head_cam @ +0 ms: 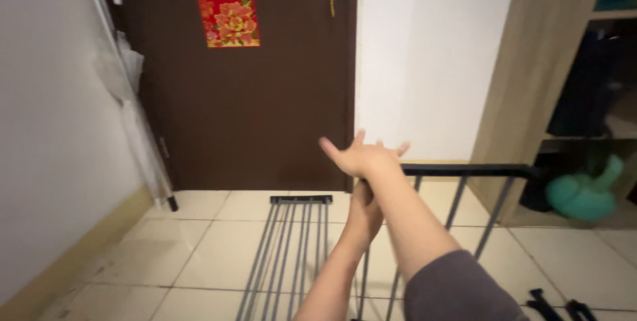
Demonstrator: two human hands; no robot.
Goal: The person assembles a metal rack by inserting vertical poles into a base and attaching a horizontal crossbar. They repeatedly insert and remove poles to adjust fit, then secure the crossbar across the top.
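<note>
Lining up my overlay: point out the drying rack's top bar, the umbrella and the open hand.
Drying rack top bar (464, 170), head view, middle of the black rail.
Umbrella (133, 122), head view, folded clear canopy by the wall.
Right hand (363, 156), head view, back of the open hand.

One head-worn view looks forward and down, close over the hands (363, 182); dark door (265, 95) farther ahead.
</note>
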